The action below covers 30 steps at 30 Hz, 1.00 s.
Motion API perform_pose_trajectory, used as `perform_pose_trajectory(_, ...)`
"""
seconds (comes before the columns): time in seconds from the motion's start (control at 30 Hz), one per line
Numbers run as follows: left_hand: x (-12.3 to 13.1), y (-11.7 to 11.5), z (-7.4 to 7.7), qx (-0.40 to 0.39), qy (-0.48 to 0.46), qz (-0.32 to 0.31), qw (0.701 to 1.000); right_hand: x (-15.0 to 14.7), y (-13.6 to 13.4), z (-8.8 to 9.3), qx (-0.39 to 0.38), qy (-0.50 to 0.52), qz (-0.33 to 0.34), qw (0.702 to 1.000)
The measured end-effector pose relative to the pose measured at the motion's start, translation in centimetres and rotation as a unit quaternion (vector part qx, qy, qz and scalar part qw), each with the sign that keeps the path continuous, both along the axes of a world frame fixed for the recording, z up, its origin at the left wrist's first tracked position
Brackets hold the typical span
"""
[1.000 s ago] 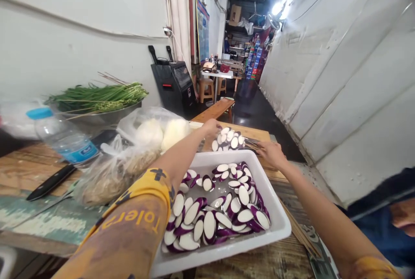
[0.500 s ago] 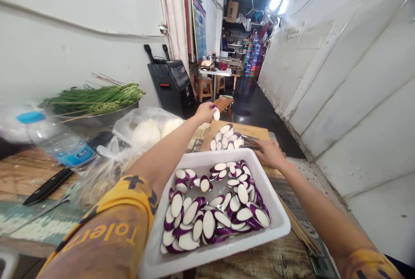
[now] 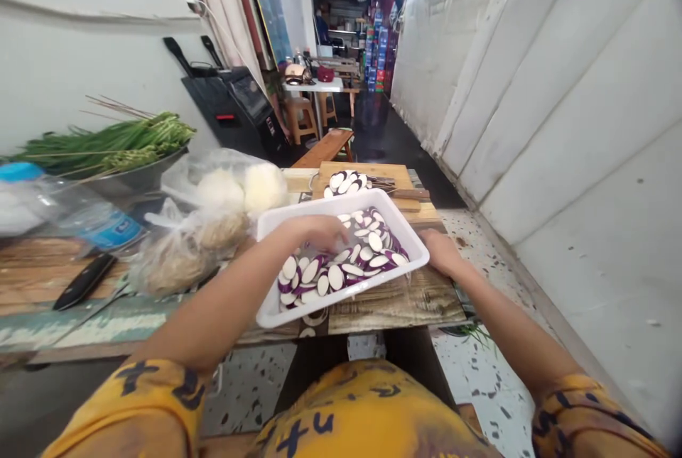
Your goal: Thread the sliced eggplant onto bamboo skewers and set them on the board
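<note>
My left hand (image 3: 324, 232) reaches into a white plastic tub (image 3: 413, 239). The tub holds water and many oval eggplant slices (image 3: 335, 277), white with purple skin. Its fingers point down to the right, slightly apart, just over the slices; I see nothing held in them. My right hand (image 3: 441, 253) is low on the table beside the tub's right end, its fingers bent and mostly hidden. Behind the tub, skewered eggplant slices (image 3: 349, 181) are piled on a wooden cutting board (image 3: 367, 168), their thin sticks pointing right. A wooden-handled knife (image 3: 410, 194) lies by the sticks.
To the left are bags of pale food (image 3: 218, 192), a knotted bag (image 3: 178, 263), a black-handled knife (image 3: 84, 282), a water bottle (image 3: 101, 220) and a bowl of green chives (image 3: 111, 142). A wooden bench (image 3: 325, 148) stands beyond the table; a white wall (image 3: 575, 110) runs along the right.
My left hand has come back from beyond the tub, where it held an eggplant slice, into the tub. My right hand has left the sticks on the board for the tub's right side. The view has shifted.
</note>
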State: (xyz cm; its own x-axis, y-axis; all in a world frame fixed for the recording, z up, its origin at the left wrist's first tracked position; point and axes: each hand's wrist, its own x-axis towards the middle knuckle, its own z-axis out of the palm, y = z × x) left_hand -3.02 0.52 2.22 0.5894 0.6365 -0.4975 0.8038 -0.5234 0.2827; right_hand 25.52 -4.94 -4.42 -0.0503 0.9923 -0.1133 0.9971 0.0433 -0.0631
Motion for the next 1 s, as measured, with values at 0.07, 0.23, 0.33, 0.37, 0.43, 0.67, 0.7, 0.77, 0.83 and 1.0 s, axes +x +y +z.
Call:
perform_pose_trajectory(0.07,-0.2,-1.0,-1.0,0.015,-0.029,0.006,0.999,-0.3,-0.7,-0.4,0.021,-0.005,-0.015,1.000)
perform_pose_trajectory(0.23,-1.3,-1.8,-3.0,0.073,-0.039,0.054,0.995,-1.1,-0.8,-0.2,0.047,-0.015,-0.057,0.997)
perform_pose_trajectory(0.33,-2.0,-1.5,-3.9,0.080,-0.064,0.065,0.993,-1.5,-0.4,-0.3,0.048,-0.014,-0.085,0.995)
perform_pose_trajectory(0.37,-2.2,-1.3,-4.2,0.074,-0.078,0.073,0.991,-1.7,-0.2,-0.3,0.049,-0.013,-0.092,0.995)
perform_pose_trajectory(0.43,-2.7,-0.9,-4.6,0.060,-0.102,0.091,0.989,-1.9,0.1,-0.2,0.050,-0.012,-0.098,0.994)
perform_pose_trajectory(0.67,-3.1,-1.3,-3.6,0.071,-0.034,0.099,0.992,-0.6,1.7,0.8,0.070,0.012,-0.060,0.996)
perform_pose_trajectory(0.7,-3.1,-1.5,-3.2,0.085,-0.016,0.103,0.991,-0.2,2.0,0.9,0.075,0.022,-0.055,0.995)
perform_pose_trajectory(0.77,-3.3,-1.9,-2.6,0.098,0.011,0.110,0.989,0.4,2.7,0.9,0.083,0.054,-0.039,0.994)
perform_pose_trajectory(0.83,-3.6,-2.0,-2.2,0.090,0.021,0.108,0.990,0.7,3.5,0.9,0.092,0.093,-0.019,0.991)
perform_pose_trajectory(1.0,-3.9,-1.8,-1.8,0.103,-0.027,0.113,0.988,0.5,4.5,0.9,0.137,0.188,0.015,0.972)
